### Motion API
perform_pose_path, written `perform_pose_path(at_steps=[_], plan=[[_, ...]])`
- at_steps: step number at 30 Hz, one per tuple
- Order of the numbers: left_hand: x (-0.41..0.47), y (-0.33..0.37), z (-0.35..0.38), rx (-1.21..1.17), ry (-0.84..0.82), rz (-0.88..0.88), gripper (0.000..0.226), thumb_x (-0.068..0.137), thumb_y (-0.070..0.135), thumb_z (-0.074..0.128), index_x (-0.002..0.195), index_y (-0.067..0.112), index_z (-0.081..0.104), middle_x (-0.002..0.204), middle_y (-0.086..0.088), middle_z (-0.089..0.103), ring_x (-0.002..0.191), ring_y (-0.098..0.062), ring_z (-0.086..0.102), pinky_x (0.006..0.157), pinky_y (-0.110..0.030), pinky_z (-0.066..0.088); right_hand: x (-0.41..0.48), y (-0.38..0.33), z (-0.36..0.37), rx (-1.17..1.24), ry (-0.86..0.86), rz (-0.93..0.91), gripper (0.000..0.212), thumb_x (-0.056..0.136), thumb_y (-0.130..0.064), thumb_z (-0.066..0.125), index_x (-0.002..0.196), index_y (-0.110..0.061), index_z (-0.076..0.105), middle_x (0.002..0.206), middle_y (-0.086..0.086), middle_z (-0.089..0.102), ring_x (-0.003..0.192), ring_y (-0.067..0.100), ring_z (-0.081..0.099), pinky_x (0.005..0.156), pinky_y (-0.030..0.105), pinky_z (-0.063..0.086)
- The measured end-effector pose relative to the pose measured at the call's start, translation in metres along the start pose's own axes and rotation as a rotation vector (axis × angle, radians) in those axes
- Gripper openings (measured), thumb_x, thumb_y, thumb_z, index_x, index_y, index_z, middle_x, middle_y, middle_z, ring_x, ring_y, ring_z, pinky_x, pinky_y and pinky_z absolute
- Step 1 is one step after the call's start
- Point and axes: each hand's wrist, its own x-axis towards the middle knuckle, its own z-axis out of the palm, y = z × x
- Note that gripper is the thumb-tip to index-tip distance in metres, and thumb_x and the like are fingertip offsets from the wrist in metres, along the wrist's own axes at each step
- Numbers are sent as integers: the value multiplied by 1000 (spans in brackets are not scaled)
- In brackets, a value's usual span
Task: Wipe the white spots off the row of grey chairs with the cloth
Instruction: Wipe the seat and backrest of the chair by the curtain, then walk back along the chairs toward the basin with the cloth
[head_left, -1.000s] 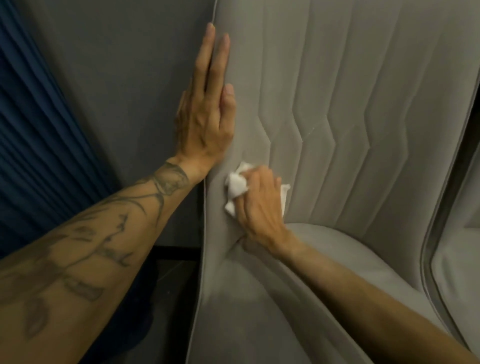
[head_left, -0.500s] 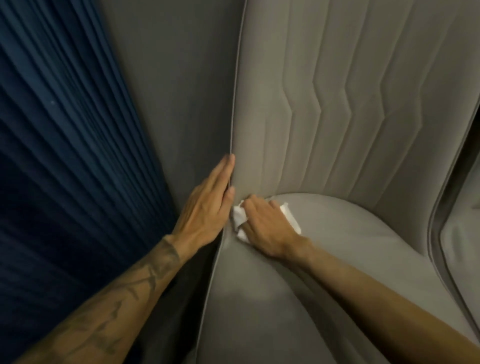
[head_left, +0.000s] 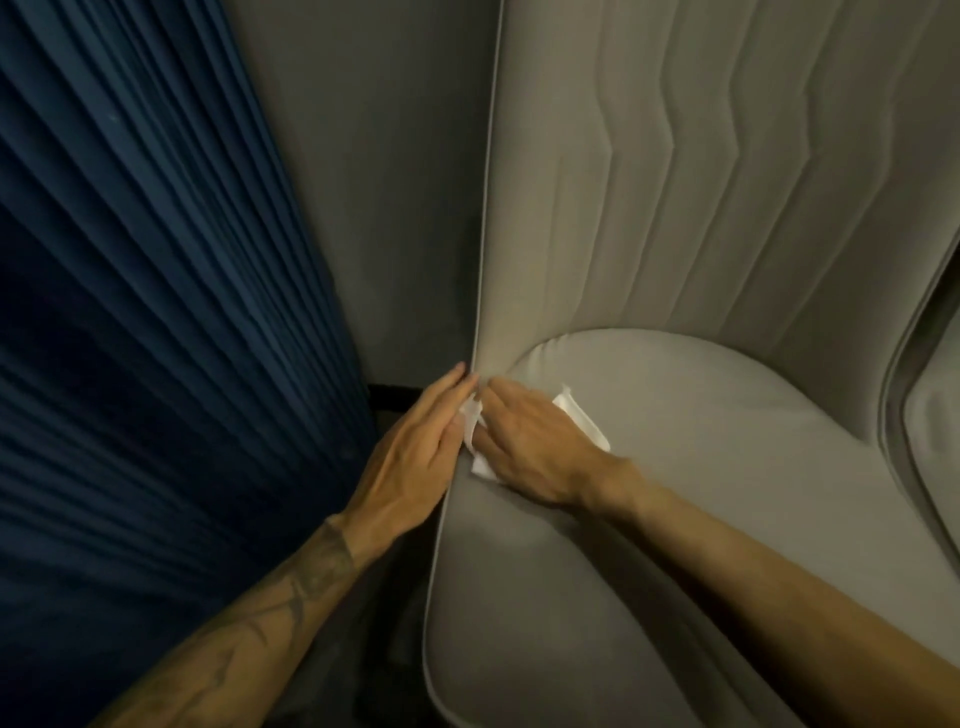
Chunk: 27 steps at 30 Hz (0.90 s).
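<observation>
Our right hand (head_left: 530, 441) lies flat, fingers straight, pressing the crumpled white cloth (head_left: 584, 426) onto the padded grey fabric chair (head_left: 727, 467) at the seat's left corner, just under the backrest; our left hand (head_left: 415, 452), also flat with fingers together, braces the piped outer edge. To wipe well, we rub short strokes into the crease against that bracing palm; we see no white spots here

Matt grey stitched-fabric chair (head_left: 701, 218), thin white cloth (head_left: 582, 423), pleated blue fabric curtain (head_left: 145, 312)
</observation>
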Motion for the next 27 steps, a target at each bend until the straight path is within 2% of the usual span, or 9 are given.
perform_pose_path(at_steps=[4,7,9,12,14,17,20,23,27], plan=[[-13,1,1,-44,-55,-17,56,109,34,37,163,37,21,166,18,28,147,18,25,120,-6,19,0,-10,-2,-23,110,116,23,107,-33,38,94,-18,48,97,6,54,83,21,52,83,45,48],[-33,4,-1,-85,-136,-132,53,113,38,38,160,41,17,167,15,29,151,4,29,127,-23,25,-29,-33,3,-239,179,-45,20,103,-29,45,96,-12,54,91,9,56,80,24,51,72,43,47],[-51,8,-4,-50,-202,-174,57,111,41,40,161,40,11,170,11,26,153,-5,30,129,-33,27,-52,-48,2,-195,185,-16,17,103,-30,45,93,-16,48,88,6,51,78,22,46,71,41,44],[-78,25,-11,4,-289,-249,65,109,47,36,164,37,3,174,2,21,157,-17,29,128,-43,28,-89,-75,0,-62,49,118,24,106,-35,39,102,-15,53,95,6,51,84,25,48,80,43,45],[-94,42,-14,22,-336,-359,65,111,47,32,167,33,3,174,0,20,156,-21,30,127,-46,30,-112,-96,-4,-12,-64,202,33,106,-43,32,101,-18,53,99,4,53,87,23,49,85,38,45],[-120,76,-23,158,-449,-490,67,112,41,35,168,23,3,174,-4,17,156,-25,28,128,-44,26,-128,-121,-21,78,-287,231,37,105,-43,30,101,-16,55,104,6,57,91,23,53,89,36,44],[-144,119,-47,317,-551,-565,65,111,41,40,167,19,17,173,-5,23,155,-26,31,126,-40,28,-126,-135,-59,258,-459,256,32,105,-37,38,106,-10,56,107,9,58,91,23,54,88,36,46],[-154,168,-79,417,-629,-557,53,111,38,38,162,23,32,165,-1,36,148,-22,39,120,-38,33,-128,-145,-115,290,-432,370,30,106,-40,37,109,-15,54,106,3,53,88,18,51,86,34,47],[-142,248,-126,458,-669,-496,40,111,35,37,148,24,48,146,1,51,132,-20,51,110,-38,40,-143,-160,-203,238,-434,441,33,104,-39,40,119,-13,53,116,8,54,99,26,56,88,37,46]])
